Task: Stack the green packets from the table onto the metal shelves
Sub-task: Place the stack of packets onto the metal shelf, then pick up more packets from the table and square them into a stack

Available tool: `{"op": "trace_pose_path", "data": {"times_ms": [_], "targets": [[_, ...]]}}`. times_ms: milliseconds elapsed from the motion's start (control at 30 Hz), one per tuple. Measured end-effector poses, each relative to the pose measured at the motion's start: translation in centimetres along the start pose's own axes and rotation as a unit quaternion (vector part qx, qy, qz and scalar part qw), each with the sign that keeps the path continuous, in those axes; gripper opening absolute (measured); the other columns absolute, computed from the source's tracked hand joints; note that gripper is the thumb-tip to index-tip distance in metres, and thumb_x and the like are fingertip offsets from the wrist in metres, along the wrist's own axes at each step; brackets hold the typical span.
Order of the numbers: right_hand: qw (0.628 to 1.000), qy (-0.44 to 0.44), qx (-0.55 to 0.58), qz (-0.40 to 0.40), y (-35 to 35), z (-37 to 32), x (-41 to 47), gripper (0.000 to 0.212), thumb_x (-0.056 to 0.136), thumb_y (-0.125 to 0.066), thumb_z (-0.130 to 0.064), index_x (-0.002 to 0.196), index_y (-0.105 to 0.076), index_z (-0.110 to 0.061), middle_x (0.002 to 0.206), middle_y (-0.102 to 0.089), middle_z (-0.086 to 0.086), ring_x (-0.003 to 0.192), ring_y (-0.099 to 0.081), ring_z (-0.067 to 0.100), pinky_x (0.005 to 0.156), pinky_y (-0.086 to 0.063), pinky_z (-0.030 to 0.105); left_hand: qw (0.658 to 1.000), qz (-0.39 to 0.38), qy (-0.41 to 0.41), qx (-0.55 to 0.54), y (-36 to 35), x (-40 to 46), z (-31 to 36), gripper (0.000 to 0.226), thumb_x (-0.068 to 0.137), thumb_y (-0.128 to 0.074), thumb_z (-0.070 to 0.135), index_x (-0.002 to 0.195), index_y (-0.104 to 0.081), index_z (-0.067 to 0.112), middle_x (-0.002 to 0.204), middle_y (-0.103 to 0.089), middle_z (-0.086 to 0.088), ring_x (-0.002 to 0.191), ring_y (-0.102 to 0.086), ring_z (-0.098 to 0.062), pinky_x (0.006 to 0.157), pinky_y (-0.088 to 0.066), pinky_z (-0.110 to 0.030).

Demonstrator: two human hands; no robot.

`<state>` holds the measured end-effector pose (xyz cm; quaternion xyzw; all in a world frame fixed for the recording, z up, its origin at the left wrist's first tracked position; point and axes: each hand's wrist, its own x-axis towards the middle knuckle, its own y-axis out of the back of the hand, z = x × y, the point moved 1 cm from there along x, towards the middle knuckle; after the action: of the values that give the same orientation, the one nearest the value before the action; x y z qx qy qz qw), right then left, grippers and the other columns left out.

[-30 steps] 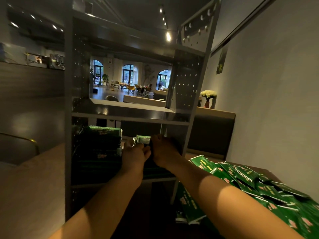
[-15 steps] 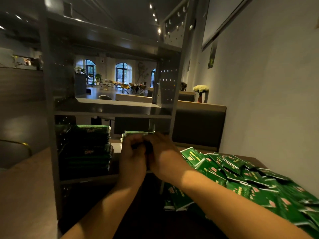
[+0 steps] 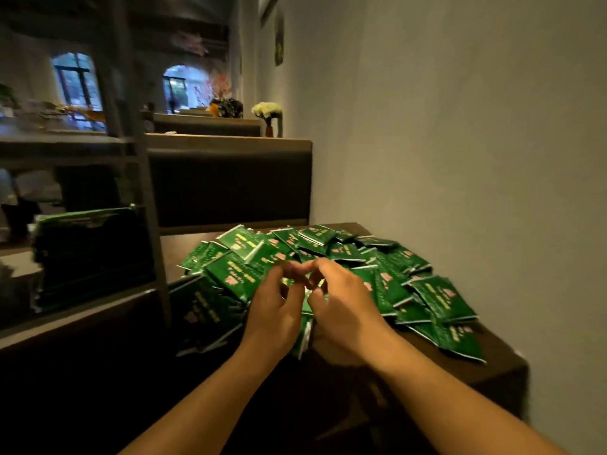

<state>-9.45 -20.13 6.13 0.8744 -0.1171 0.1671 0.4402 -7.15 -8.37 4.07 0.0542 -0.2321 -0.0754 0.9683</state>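
A loose pile of green packets (image 3: 331, 254) with pink print covers the dark table (image 3: 486, 362) against the right wall. My left hand (image 3: 274, 310) and my right hand (image 3: 345, 310) hover close together over the near side of the pile, fingers curled and fingertips almost meeting. A green packet (image 3: 307, 326) stands on edge between the two palms, and both hands grip it. On the left, the metal shelves (image 3: 144, 198) carry a neat stack of green packets (image 3: 92, 254) on the lower shelf.
The shelf's upright post (image 3: 154, 257) stands just left of the table. A dark booth back (image 3: 230, 185) rises behind the table, with a vase of white flowers (image 3: 267, 111) on its ledge. The plain wall (image 3: 460, 159) bounds the right side.
Both hands have left the lower shelf and moved right and down to the pile on the table. My view has swung right with them.
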Motion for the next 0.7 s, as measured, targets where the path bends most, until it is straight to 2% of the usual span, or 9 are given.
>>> {"op": "trace_pose_path", "data": {"times_ms": [67, 167, 267, 367, 433, 533, 600, 700], "targets": [[0.999, -0.031, -0.018, 0.014, 0.9, 3.1, -0.7, 0.039, 0.087, -0.050, -0.008, 0.122, -0.057, -0.025, 0.110, -0.060, -0.004, 0.096, -0.055, 0.014, 0.077, -0.043, 0.028, 1.000, -0.024, 0.003, -0.005, -3.4, 0.3, -1.2, 0.025, 0.092, -0.050, 0.001, 0.092, -0.058, 0.025, 0.087, -0.065, 0.015, 0.077, -0.062, -0.011, 0.072, -0.052, -0.034], [0.996, -0.072, -0.034, 0.037, 2.1, 6.9, -1.5, 0.037, 0.089, -0.050, -0.007, 0.120, -0.058, -0.025, 0.112, -0.061, -0.004, 0.099, -0.056, 0.013, 0.083, -0.048, 0.029, 0.998, -0.053, -0.020, -0.019, -7.6, 0.7, -2.3, 0.022, 0.091, -0.050, 0.000, 0.090, -0.059, 0.020, 0.083, -0.066, 0.007, 0.076, -0.063, -0.011, 0.069, -0.052, -0.028], [0.991, -0.110, -0.063, 0.047, 3.2, 10.1, -1.7, 0.034, 0.090, -0.049, -0.006, 0.116, -0.060, -0.026, 0.113, -0.063, -0.004, 0.102, -0.057, 0.015, 0.086, -0.048, 0.032, 0.996, -0.074, -0.027, -0.039, -11.1, 1.2, -3.3, 0.022, 0.087, -0.051, 0.006, 0.089, -0.060, 0.026, 0.085, -0.066, 0.009, 0.081, -0.065, -0.008, 0.072, -0.054, -0.028], [0.983, -0.145, -0.085, 0.073, 4.6, 13.3, -1.5, 0.033, 0.093, -0.049, -0.006, 0.114, -0.063, -0.027, 0.113, -0.063, -0.007, 0.103, -0.057, 0.011, 0.089, -0.047, 0.027, 0.995, -0.091, -0.027, -0.023, -13.1, 1.2, -4.6, 0.024, 0.087, -0.054, 0.007, 0.090, -0.060, 0.029, 0.086, -0.064, 0.015, 0.069, -0.059, -0.002, 0.064, -0.047, -0.021], [0.975, -0.170, -0.113, 0.088, 5.5, 15.7, -1.4, 0.031, 0.094, -0.049, -0.008, 0.114, -0.064, -0.027, 0.115, -0.062, -0.007, 0.106, -0.056, 0.013, 0.089, -0.045, 0.027, 0.995, -0.095, -0.031, -0.023, -13.4, 0.9, -5.3, 0.019, 0.088, -0.053, 0.012, 0.095, -0.059, 0.028, 0.087, -0.063, 0.015, 0.062, -0.055, -0.003, 0.059, -0.046, -0.023], [0.956, -0.217, -0.169, 0.104, 7.1, 19.5, -0.9, 0.026, 0.098, -0.050, -0.017, 0.118, -0.062, -0.028, 0.120, -0.060, -0.006, 0.111, -0.052, 0.015, 0.088, -0.044, 0.029, 0.995, -0.088, -0.029, -0.046, -13.4, 0.7, -6.1, 0.022, 0.091, -0.054, 0.004, 0.096, -0.057, 0.025, 0.083, -0.062, 0.010, 0.053, -0.050, -0.003, 0.052, -0.042, -0.019], [0.940, -0.257, -0.197, 0.107, 8.1, 21.7, -0.5, 0.024, 0.099, -0.051, -0.025, 0.121, -0.059, -0.026, 0.124, -0.059, -0.005, 0.116, -0.048, 0.016, 0.092, -0.043, 0.031, 0.995, -0.087, -0.033, -0.047, -13.2, 0.5, -6.2, 0.027, 0.090, -0.054, -0.001, 0.094, -0.057, 0.025, 0.076, -0.060, 0.008, 0.052, -0.048, -0.001, 0.051, -0.038, -0.013], [0.918, -0.308, -0.229, 0.097, 8.9, 23.8, 0.0, 0.036, 0.097, -0.052, -0.037, 0.130, -0.054, -0.022, 0.132, -0.054, 0.002, 0.123, -0.044, 0.023, 0.101, -0.039, 0.038, 0.995, -0.094, -0.022, -0.041, -12.9, 0.2, -6.2, 0.026, 0.089, -0.055, -0.001, 0.091, -0.057, 0.024, 0.065, -0.054, 0.010, 0.046, -0.044, -0.003, 0.046, -0.032, -0.011]]}}
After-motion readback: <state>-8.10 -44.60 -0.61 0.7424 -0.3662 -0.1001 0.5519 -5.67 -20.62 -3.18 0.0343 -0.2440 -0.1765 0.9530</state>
